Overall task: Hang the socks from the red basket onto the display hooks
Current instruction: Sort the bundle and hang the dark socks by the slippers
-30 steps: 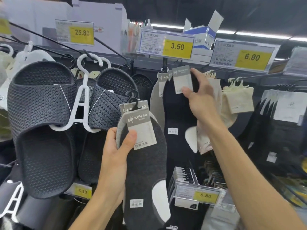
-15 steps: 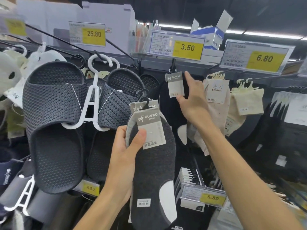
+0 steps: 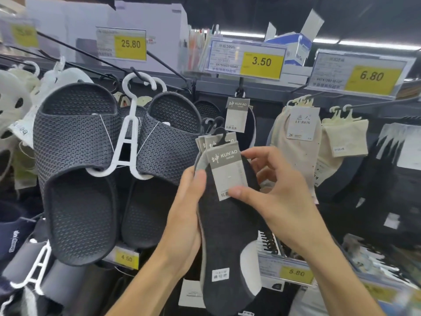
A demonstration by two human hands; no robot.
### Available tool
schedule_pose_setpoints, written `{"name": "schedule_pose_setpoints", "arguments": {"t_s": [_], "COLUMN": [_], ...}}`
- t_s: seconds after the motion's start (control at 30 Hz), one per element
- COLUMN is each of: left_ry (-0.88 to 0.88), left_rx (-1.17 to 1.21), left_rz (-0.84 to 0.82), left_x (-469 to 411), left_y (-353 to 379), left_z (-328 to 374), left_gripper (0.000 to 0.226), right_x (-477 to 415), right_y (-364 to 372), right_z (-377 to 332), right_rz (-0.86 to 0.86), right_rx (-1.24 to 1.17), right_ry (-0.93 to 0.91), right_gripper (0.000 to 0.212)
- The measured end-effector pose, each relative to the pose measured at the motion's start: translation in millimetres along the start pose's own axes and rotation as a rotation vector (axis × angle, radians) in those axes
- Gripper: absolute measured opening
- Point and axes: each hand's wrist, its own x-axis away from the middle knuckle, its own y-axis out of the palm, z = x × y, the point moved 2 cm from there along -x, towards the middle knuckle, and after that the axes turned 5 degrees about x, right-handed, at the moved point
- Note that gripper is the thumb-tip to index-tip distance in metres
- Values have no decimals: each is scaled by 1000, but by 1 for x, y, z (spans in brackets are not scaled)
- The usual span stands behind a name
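My left hand (image 3: 184, 215) grips a stack of dark grey KUN'AO socks (image 3: 227, 238) by its left edge, thumb on the front. Small black hangers stick up from the stack's top. My right hand (image 3: 271, 190) pinches the grey card label (image 3: 225, 169) of the front pair, thumb on the label's lower part and fingers behind its right side. One dark KUN'AO sock pair (image 3: 238, 117) hangs on the display hook (image 3: 240, 84) under the 3.50 price tag. The red basket is out of view.
Black mesh slippers (image 3: 77, 160) on a white hanger hang at left. Cream socks (image 3: 298, 142) hang on hooks at right under the 6.80 tag, with dark socks (image 3: 401, 179) further right. Price tags reading 5.80 (image 3: 296, 273) and 4.50 (image 3: 126, 258) mark lower hooks.
My right hand left the sock pair hanging under the 3.50 tag and came down to the stack in my left hand, where it now pinches the front label.
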Motion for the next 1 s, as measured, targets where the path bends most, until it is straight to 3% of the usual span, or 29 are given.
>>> {"name": "schedule_pose_setpoints", "arguments": {"t_s": [0.2,0.47,0.77,0.9,1.0], "left_ry": [-50,19,136,206,213], "left_rx": [62,28,-42,-92,-128], "left_rz": [-112,-174,-63,59,107], "left_x": [0,1,1,1,2], "left_y": [6,10,-2,-17,-26], "left_z": [0,8,14,23,28], "left_gripper": [48,45,36,37,39], "right_x": [-4,-1,-2,-20,-41], "right_y": [-10,-8,-4,-16,-29], "right_z": [10,3,6,18,25], "right_rz": [51,32,-42,80,222], "right_rx": [-170,-121,-289,-513,-499], "right_ry": [60,32,79,186,212], "right_gripper": [41,30,25,27,32]}}
